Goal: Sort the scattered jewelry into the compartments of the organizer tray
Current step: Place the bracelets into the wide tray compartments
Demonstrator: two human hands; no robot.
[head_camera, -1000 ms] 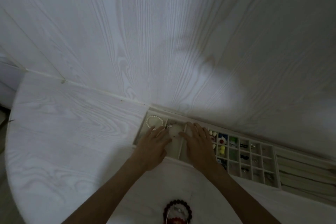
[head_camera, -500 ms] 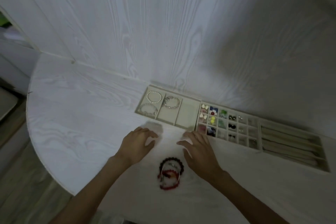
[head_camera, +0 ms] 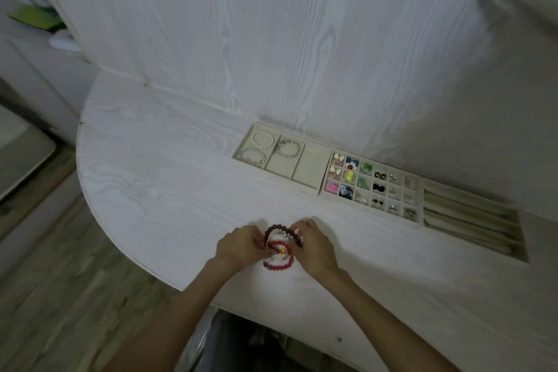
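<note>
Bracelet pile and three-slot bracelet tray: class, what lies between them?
Nothing: in the head view, only bare white tabletop separates the bracelet pile from the bracelet tray.

This looks like a room in a home. A white wood-grain table [head_camera: 169, 178] with a rounded edge stands against a matching white panelled wall [head_camera: 271, 39]. Grey wood-look flooring [head_camera: 60, 296] fills the lower left of the frame. Along the wall, right of centre, sits a beige jewelry tray [head_camera: 311, 170] with personal trinkets.
</note>
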